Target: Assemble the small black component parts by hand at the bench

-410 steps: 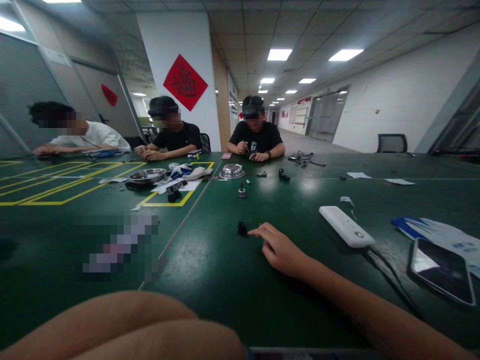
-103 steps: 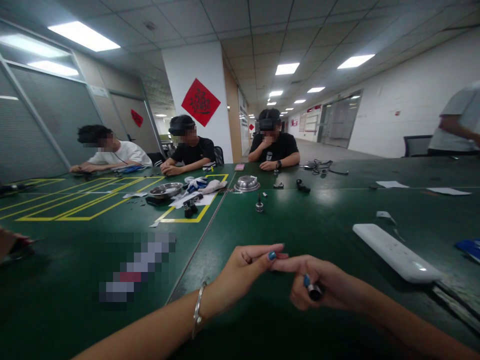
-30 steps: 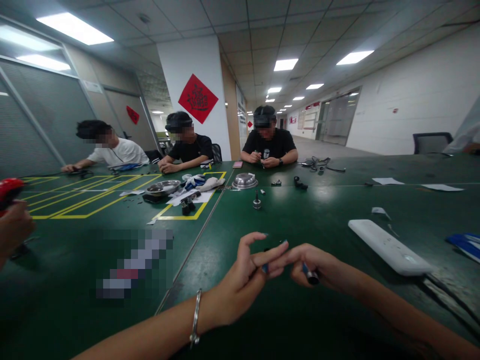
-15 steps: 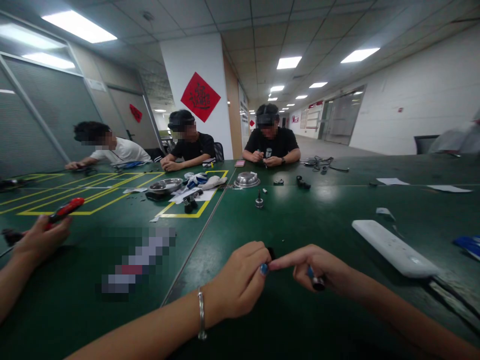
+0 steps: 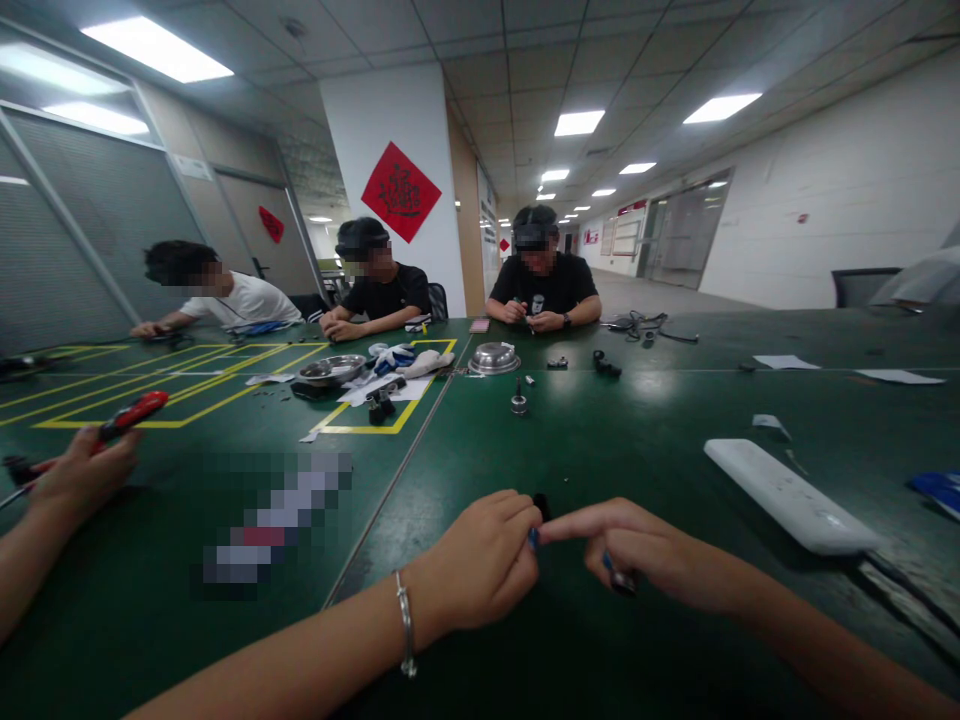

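Left hand (image 5: 484, 550) is bunching its fingers together on a black part (image 5: 541, 507); only a short dark bit is showing past the knuckles, on the side facing the table's (image 5: 397, 545) far edge, so I'm not able to call its long axis. Right hand (image 5: 645, 560) is holding a dark cylinder (image 5: 622, 580) in its curled thumb and lower fingers, index sticking straight out toward the left. That index tip is meeting the left thumb, just on the near-edge side of the black part; contact with the part itself is not showing. Key relation: black part is lying left of the cylinder and more toward the far edge, left hand nearest since it's gripping it, right index coming next. Cylinder's axis is slanting out of the fist toward the right and the near edge, so its visible end is facing away from the black part. Spindled metal part (image 5: 519, 402) is standing upright toward the far edge, well apart from both hands. White power strip (image 5: 787, 495) is lying out on the right side of the surface, slanting from far left to near right. Co-worker's hand (image 5: 86, 480) is gripping a red-and-black tool (image 5: 135, 415) over on the left side, well apart.
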Demonstrator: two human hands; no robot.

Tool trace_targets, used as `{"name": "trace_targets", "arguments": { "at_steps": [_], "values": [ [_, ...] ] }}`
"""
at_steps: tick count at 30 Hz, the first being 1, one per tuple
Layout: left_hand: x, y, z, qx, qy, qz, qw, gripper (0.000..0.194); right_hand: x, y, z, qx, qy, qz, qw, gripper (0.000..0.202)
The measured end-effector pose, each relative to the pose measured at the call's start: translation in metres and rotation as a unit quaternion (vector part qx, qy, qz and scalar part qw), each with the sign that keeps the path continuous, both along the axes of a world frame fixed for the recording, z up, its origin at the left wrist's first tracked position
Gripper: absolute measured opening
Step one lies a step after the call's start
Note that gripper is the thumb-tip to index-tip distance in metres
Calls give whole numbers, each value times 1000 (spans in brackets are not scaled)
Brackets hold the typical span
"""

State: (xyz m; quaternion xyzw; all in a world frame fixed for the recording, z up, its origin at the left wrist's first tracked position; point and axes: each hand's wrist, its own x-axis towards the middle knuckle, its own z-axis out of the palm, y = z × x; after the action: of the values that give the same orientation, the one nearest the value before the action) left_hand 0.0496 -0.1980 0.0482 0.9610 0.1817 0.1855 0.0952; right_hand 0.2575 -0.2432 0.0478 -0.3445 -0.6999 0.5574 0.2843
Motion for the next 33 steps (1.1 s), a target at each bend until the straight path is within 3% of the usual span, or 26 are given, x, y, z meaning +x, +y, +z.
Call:
{"name": "trace_targets", "arguments": {
  "at_steps": [5, 11, 19, 26, 33],
  "values": [
    [-3, 1, 0, -85, -103, -37, 990, 20, 2, 3, -1, -11, 34, 32, 999, 55],
    [-3, 1, 0, -87, -123, -65, 986, 23, 2, 1, -1, -24, 61, 57, 996, 56],
    [1, -1, 1, -45, -74, -13, 996, 19, -2, -5, 3, -25, 18, 14, 999, 61],
    [-2, 1, -3, -98, -133, 28, 986, 24, 0, 1, -3, -34, 56, 52, 996, 68],
    [3, 1, -6, -131, -129, 60, 981, 32, -2, -2, -7, -45, 48, 15, 998, 69]
  ]
}}
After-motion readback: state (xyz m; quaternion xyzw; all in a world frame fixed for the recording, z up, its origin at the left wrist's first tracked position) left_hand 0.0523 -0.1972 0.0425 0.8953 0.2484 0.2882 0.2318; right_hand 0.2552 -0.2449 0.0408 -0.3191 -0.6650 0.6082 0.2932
